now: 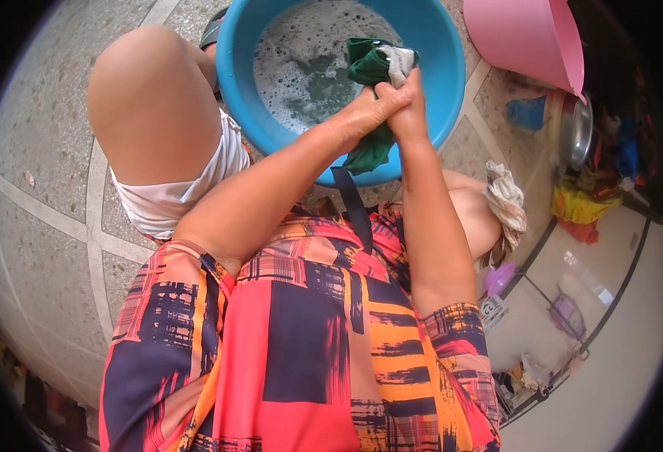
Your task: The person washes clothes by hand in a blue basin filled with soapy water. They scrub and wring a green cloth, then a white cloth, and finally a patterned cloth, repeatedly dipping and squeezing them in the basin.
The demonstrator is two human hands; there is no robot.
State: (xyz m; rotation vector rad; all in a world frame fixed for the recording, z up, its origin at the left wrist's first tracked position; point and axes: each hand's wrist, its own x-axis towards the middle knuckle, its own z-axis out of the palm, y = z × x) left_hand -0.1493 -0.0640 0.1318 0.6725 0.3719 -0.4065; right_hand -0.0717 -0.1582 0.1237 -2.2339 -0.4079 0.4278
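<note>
A blue plastic tub (453,85) of foamy, greenish water (331,85) stands on the floor before me. Over its near right part, both my hands grip a wet, bunched green and white cloth (368,63). My left hand (409,110) is closed around the cloth at the right. Beside it, touching and partly overlapping it, my right hand (368,113) is closed on the same cloth. Part of the green fabric hangs below my hands onto the tub's near rim. The palms and most of the gripped fabric are hidden.
Right of the tub stands a pink plastic tub (526,39), with a steel bowl (580,133) beside it. A crumpled light cloth (505,198) lies by my left knee. Yellow and red bags (583,203) and a dark metal rack (614,299) are farther right. Speckled tiles (43,141) cover the floor.
</note>
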